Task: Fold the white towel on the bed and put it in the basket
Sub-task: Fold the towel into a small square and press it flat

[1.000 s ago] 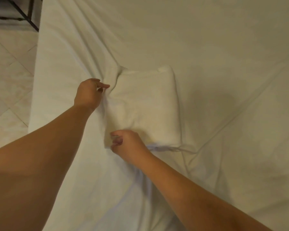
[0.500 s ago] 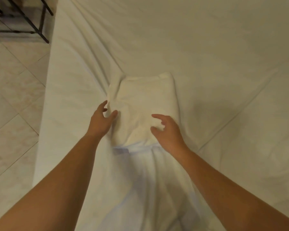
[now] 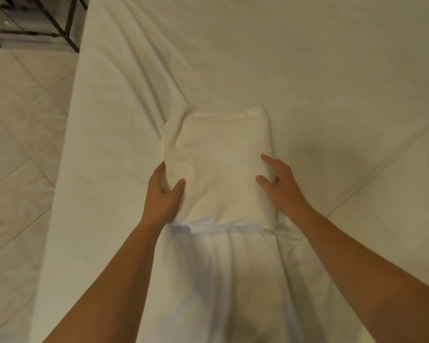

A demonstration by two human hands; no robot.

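Observation:
The white towel (image 3: 218, 169) lies folded into a thick rectangle on the white bed sheet (image 3: 307, 70). My left hand (image 3: 162, 194) clasps its left edge, thumb on top and fingers tucked against the side. My right hand (image 3: 280, 186) holds the right edge, thumb and forefinger spread on top and the other fingers hidden over the side. The towel rests flat on the bed between both hands. No basket is in view.
The bed's left edge (image 3: 67, 169) runs down the frame, with pale floor tiles (image 3: 18, 120) beyond it. A black metal frame (image 3: 60, 30) stands on the floor at the top left. The sheet is creased around the towel.
Both hands let go of the towel's left side and near corner, opened, and moved to opposite sides of it. They now rest on its left and right edges.

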